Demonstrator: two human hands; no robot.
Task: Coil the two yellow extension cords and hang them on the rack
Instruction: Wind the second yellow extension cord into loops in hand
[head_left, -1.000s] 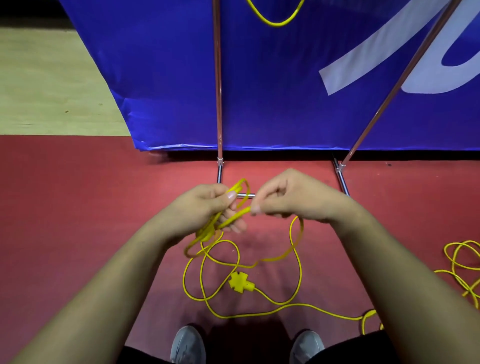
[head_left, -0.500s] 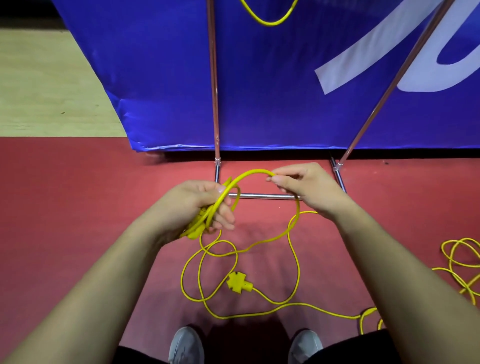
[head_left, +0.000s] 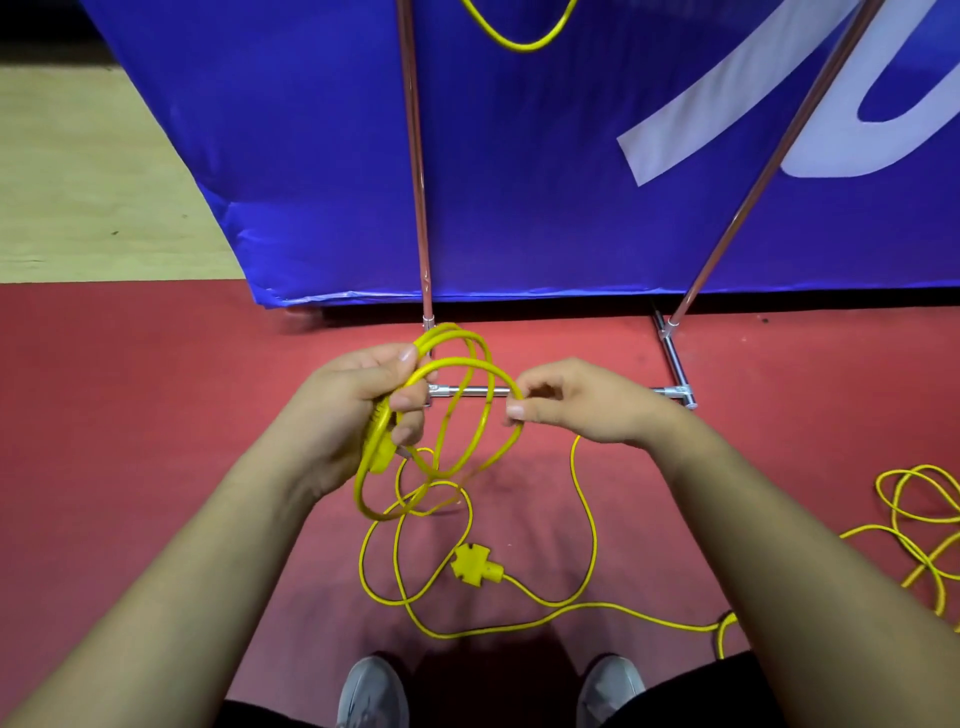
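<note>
Coils of yellow cord (head_left: 470, 415) are clenched in the left hand (head_left: 358, 410); the outer loop is pinched by the right hand (head_left: 576, 405) just beside it. Slack and socket end (head_left: 475, 566) lie on the red floor (head_left: 156, 415) below both hands (second cord (head_left: 914, 525) well right).

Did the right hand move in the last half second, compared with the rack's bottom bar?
Yes. The right hand dropped slightly toward the person; half a second ago its fingertips were above the bar, now they sit level with it, pinching the cord.
</note>
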